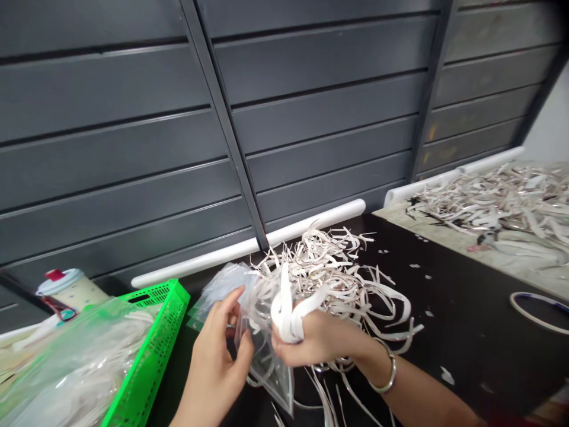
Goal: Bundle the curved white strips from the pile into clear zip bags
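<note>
Head view: right hand point(320, 338) curled round white strips point(287, 314).

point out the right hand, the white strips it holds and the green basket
Right hand point(317, 339): head view, back of the hand
White strips point(291, 326): head view, loop at the fist
Green basket point(152, 359): head view, right side wall

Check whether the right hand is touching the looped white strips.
Touching. The head view shows the right hand closed around the looped white strips, their loops protruding from it.
</note>
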`<state>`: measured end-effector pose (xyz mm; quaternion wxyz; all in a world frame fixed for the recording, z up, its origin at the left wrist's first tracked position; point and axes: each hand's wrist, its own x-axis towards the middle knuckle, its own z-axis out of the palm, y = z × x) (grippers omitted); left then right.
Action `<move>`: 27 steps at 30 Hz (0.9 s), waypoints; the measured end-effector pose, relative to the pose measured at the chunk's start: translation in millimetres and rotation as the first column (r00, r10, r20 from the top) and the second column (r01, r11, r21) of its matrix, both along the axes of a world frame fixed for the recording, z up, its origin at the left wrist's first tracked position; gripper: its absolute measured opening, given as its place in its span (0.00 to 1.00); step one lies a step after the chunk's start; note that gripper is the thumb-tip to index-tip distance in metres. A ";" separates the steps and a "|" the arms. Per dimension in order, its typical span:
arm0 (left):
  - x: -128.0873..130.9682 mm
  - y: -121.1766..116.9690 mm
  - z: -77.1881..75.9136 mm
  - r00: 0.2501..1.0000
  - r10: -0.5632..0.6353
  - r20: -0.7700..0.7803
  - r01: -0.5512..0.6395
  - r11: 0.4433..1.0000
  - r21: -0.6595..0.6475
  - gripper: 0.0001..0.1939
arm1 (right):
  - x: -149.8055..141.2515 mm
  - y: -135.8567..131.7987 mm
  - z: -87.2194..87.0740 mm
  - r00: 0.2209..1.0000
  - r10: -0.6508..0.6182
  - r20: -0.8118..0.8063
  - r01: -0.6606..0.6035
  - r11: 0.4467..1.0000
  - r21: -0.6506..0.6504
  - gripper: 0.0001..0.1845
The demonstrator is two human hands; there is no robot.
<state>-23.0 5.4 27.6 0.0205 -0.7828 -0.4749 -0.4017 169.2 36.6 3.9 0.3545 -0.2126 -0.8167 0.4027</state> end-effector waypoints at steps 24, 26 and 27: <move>-0.2 -0.9 -3.0 0.965 0.226 -0.136 -0.178 0.937 0.300 0.10 | 12.1 -10.0 17.6 0.641 -0.102 -0.760 -0.196 0.936 -0.291 0.13; 3.0 -1.2 -5.7 0.965 0.217 -0.149 -0.159 0.933 0.324 0.09 | 3.7 -21.4 17.6 0.552 -0.055 -0.832 -0.280 0.927 -0.248 0.10; 5.0 -1.7 -7.0 0.966 0.207 -0.156 -0.146 0.933 0.329 0.09 | -1.2 -25.7 16.4 0.536 -0.034 -0.843 -0.305 0.924 -0.231 0.10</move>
